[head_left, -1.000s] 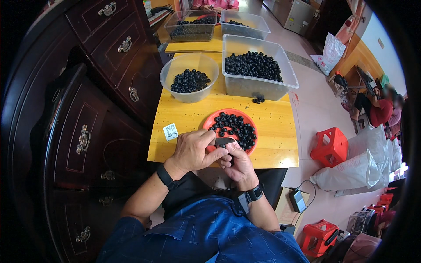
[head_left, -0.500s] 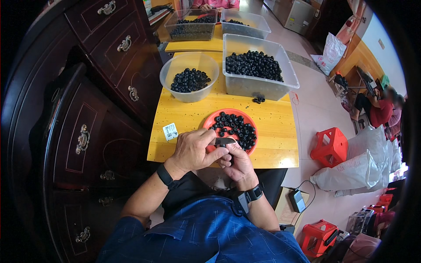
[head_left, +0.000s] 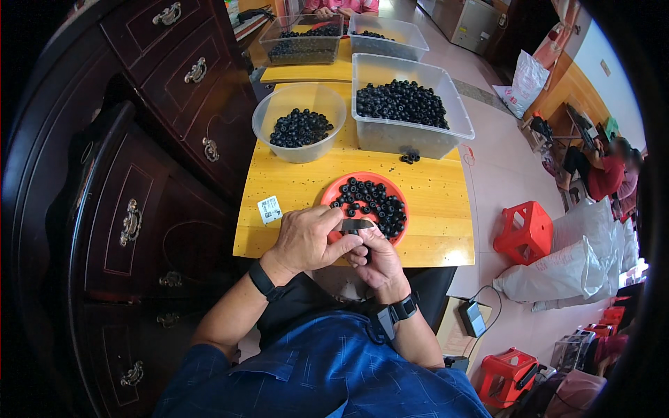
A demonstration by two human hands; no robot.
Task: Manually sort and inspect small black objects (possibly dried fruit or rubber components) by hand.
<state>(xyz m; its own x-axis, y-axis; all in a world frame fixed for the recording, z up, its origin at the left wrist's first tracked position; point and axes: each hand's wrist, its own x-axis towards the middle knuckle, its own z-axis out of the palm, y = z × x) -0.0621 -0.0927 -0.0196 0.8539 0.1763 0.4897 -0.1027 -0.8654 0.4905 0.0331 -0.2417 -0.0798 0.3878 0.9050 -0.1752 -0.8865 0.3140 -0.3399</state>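
My left hand (head_left: pixel 306 240) and my right hand (head_left: pixel 376 261) meet at the near edge of a yellow table (head_left: pixel 439 237). Together they pinch a small dark part (head_left: pixel 355 225) between the fingertips. Just beyond the fingers sits a red plate (head_left: pixel 333 194) heaped with small black ring-shaped pieces (head_left: pixel 373 200). Each wrist wears a black band.
A round clear bowl (head_left: pixel 300 150) and a clear rectangular tub (head_left: pixel 411 136) hold more black pieces; further tubs (head_left: pixel 303 38) stand behind. A white tag (head_left: pixel 269 209) lies on the table. Dark wooden drawers (head_left: pixel 132 181) stand left, red stools (head_left: pixel 524 226) and white sacks (head_left: pixel 564 272) right. Another person (head_left: pixel 603 171) sits far right.
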